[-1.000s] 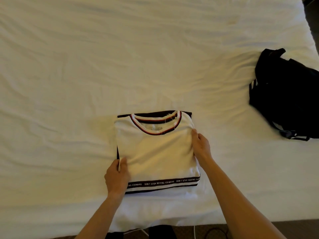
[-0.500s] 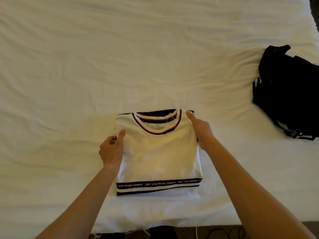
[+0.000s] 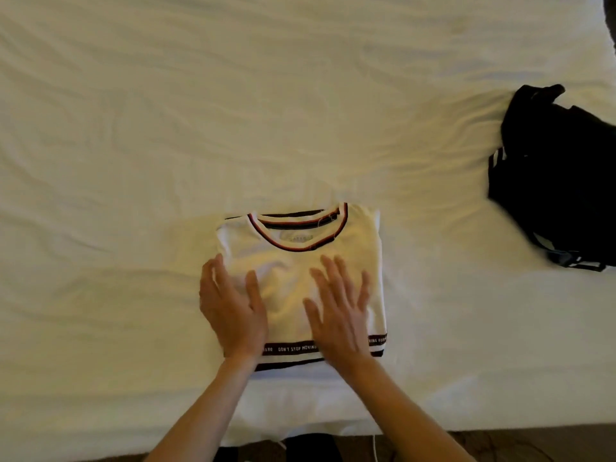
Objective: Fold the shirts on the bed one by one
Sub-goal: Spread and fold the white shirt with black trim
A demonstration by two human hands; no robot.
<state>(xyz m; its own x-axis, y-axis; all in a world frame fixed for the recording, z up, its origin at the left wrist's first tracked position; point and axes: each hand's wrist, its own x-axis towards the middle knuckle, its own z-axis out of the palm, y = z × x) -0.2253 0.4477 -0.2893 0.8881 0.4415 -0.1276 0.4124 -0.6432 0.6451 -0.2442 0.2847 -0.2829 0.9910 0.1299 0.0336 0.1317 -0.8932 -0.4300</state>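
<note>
No grip taken: left hand [image 3: 233,311] and right hand [image 3: 340,315] laid flat, fingers straight, on folded white shirt [image 3: 300,261], lower centre of bed [image 3: 133,128]. Black shirt [image 3: 553,181] heaped at right edge. Risk: folds dragged askew if palms are slid sideways.

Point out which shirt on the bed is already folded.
The white shirt under both hands, squared into a neat rectangle; the black shirt at the right lies crumpled.

White shirt [image 3: 296,265]: matt cloth, smooth. Bed sheet [image 3: 166,128]: creased cloth. Dark garment [image 3: 553,175]: probably cloth.
</note>
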